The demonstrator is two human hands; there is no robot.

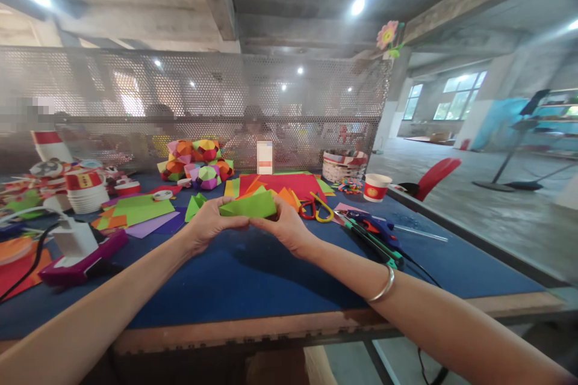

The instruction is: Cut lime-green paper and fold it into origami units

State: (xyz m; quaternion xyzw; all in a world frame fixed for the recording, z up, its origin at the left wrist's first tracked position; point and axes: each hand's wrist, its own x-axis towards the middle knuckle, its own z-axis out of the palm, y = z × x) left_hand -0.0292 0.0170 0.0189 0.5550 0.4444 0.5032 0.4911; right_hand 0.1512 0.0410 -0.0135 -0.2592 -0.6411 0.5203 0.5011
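Observation:
A folded piece of green paper (249, 205) is held up over the blue table between my two hands. My left hand (211, 222) pinches its left end, thumb along the lower edge. On the right end, my right hand (285, 224) grips it with thumb below and fingers behind. Both thumbs meet near the paper's lower middle. Just behind lie orange folded pieces (289, 197) and a red sheet (311, 185). A green folded piece (195, 207) rests beside my left hand. Scissors (323, 209) with red and yellow handles lie to the right of my right hand.
Colourful paper balls (198, 162) stand at the back. On the left are stacked paper cups (85, 191), coloured sheets (142, 210) and a purple power strip (83, 261). To the right lie a green-handled tool (372, 240), a blue glue gun (372, 225), a cup (377, 187) and a basket (344, 165).

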